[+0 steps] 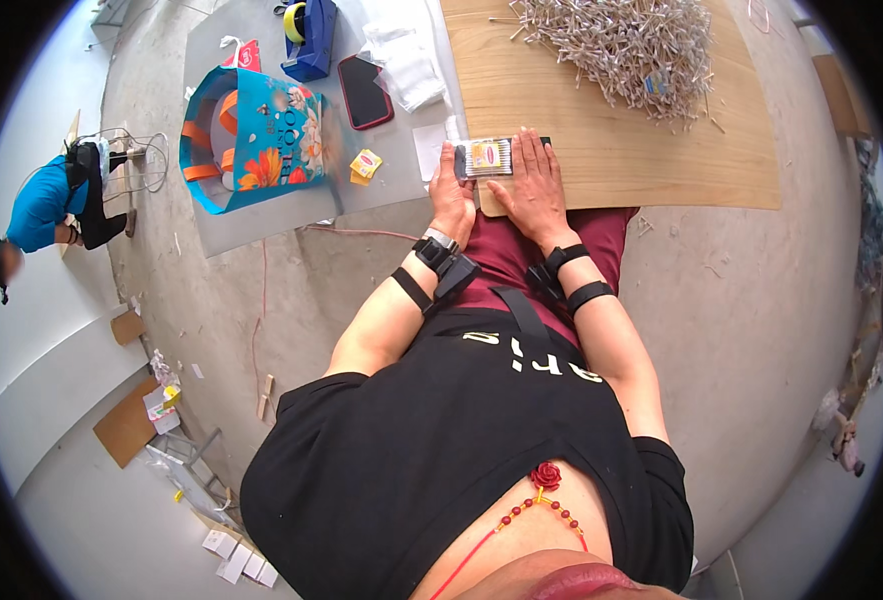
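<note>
Lying flat, fingers unclenched, the right hand rested at the swab packet's right end, near the desk's edge, probably steadying it; left hand curled by the other end, grip uncertain; swab pile lay beyond, presumably for easy reach

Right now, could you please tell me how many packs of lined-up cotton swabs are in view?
1: the clear cotton swab pack, between the left hand and right hand at the wooden board's near edge. Others may be hidden.
</note>
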The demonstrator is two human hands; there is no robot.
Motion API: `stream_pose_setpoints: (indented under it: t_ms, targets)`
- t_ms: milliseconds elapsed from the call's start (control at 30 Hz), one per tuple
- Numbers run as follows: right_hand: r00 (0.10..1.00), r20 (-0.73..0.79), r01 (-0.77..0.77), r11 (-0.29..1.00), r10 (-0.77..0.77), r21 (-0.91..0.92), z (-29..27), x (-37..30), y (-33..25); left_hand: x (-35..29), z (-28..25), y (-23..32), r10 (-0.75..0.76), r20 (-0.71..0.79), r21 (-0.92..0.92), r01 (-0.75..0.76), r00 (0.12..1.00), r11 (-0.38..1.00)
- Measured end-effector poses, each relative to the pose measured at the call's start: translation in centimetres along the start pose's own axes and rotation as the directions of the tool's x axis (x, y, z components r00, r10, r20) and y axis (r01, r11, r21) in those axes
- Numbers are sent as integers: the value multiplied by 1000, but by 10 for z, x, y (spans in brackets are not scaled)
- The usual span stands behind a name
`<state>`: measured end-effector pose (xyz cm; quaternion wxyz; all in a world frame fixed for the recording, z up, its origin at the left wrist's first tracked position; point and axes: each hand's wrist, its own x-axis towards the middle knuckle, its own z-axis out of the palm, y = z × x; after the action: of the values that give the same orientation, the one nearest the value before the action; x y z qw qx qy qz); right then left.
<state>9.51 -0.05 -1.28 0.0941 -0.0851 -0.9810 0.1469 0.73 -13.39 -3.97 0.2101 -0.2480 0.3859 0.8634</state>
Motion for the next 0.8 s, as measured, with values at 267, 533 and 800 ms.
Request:
stream_pose_setpoints:
  t_ms: [267,533,800]
  targets:
    - [1000,9,2,1000,-3,24,-1,1,0,13,5,-10,107,-34,53,-105,994,993]
    - [1000,31,-2,1000,2,5,-2,1,-1,17,-4,-20,189,24,168,-190,982,967]
    - [999,35,3,1000,-3,2,-5,0,-1,17,-3,-20,191,29,188,-193,981,963]
